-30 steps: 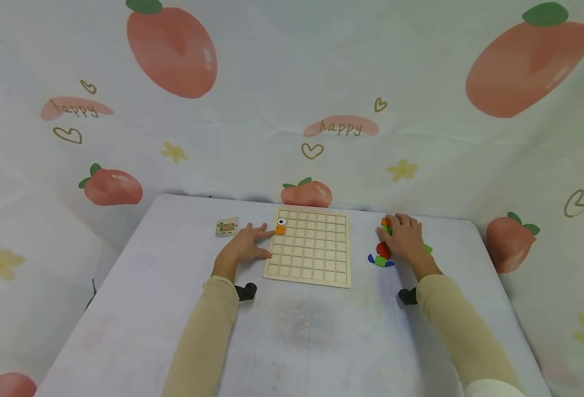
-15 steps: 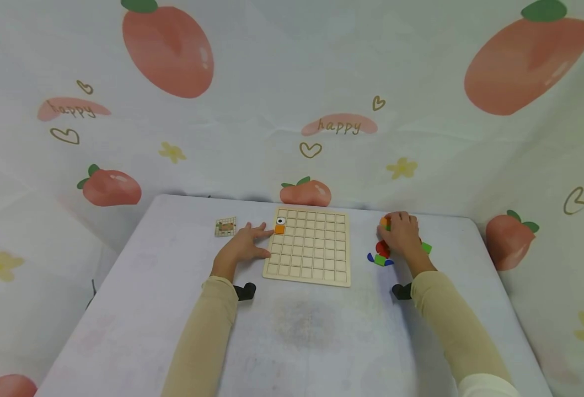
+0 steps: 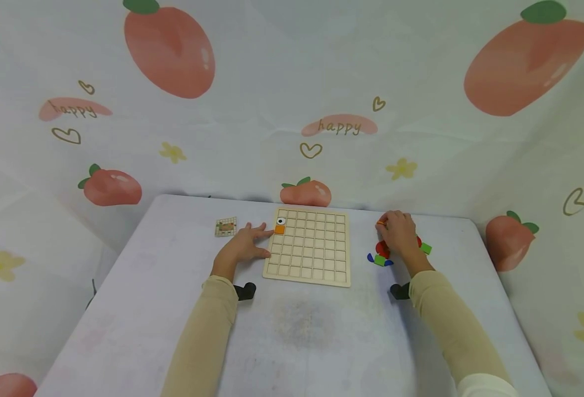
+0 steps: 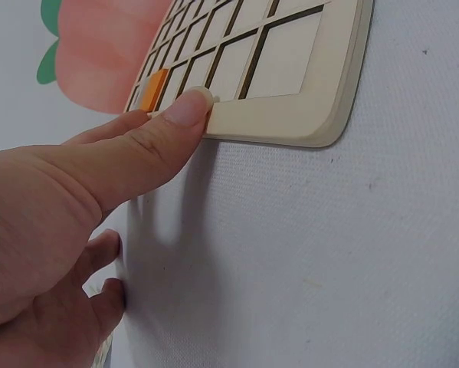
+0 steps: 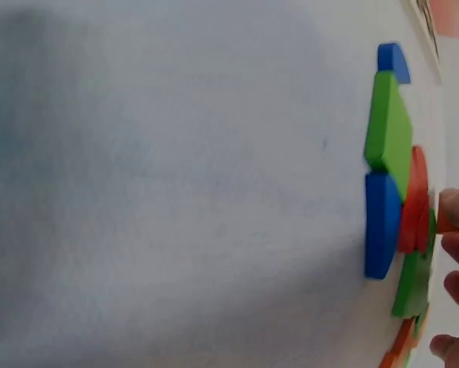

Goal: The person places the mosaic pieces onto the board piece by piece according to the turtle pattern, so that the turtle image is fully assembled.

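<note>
In the head view a wooden grid board (image 3: 316, 246) lies on the table, an eye tile (image 3: 280, 221) and an orange square (image 3: 279, 230) in its top left cells. My left hand (image 3: 242, 244) is spread at the board's left edge; its thumb (image 4: 164, 134) rests on the wooden rim in the left wrist view. Over the loose pieces at the right, my right hand (image 3: 400, 231) pinches an orange piece (image 5: 447, 218) between thumb and fingers. Below it lie a red piece (image 3: 382, 249), a green square (image 3: 380, 260) and blue pieces (image 5: 381, 226), partly covered by the hand.
Left of the board is a small picture card (image 3: 225, 226) showing a gridded pattern. Another green piece (image 3: 426, 248) lies right of my right wrist. A printed cloth (image 3: 252, 99) hangs behind the table's back edge.
My right hand has shifted slightly left and now holds the orange piece, raised and tilted, in its fingertips. My left hand has stayed at the board's edge.
</note>
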